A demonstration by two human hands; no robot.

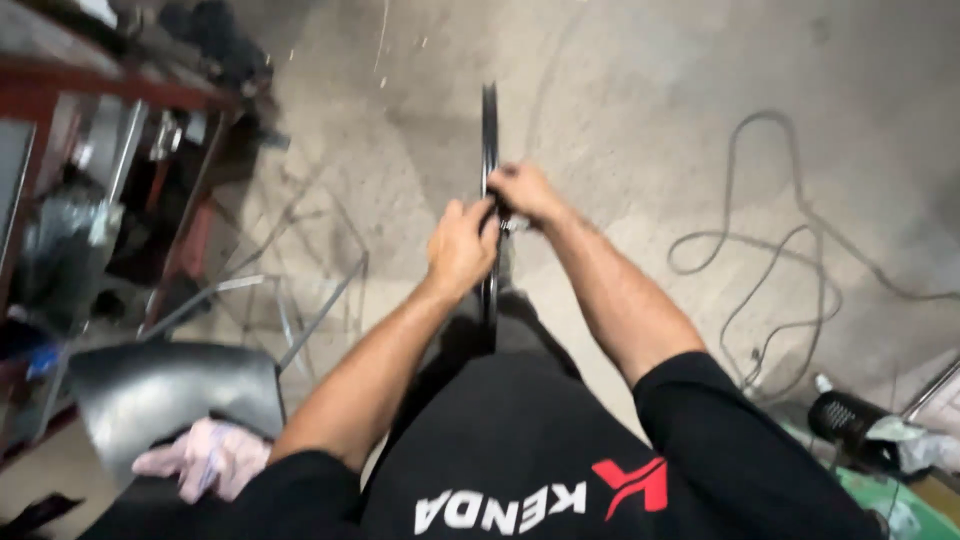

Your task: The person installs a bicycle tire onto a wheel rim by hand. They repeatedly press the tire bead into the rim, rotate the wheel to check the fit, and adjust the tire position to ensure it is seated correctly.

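**Both hands gripped on an upright bicycle wheel**

The person stands over a thin black bicycle wheel [489, 130], seen edge-on and held upright in front of the body. The left hand [460, 245] is clenched around the rim from the left, its fingers curled over the tyre edge. The right hand [527, 192] grasps the same rim from the other side, a little farther from the body, its fingers wrapped toward the left hand's knuckles so that the two hands nearly touch. The wheel runs between the two sets of fingers, its upper arc rising beyond them and its lower part dropping toward the person's dark trousers.

Beyond the right fingers, well apart, a grey cable [770, 250] loops across the concrete floor [620, 90]. Left of the left fingers stands a metal wire frame [300, 300], and farther left a red workbench [120, 90] with cluttered shelves. Below the left forearm lie a curved dark metal sheet [160, 390] and a pink cloth [205, 458].
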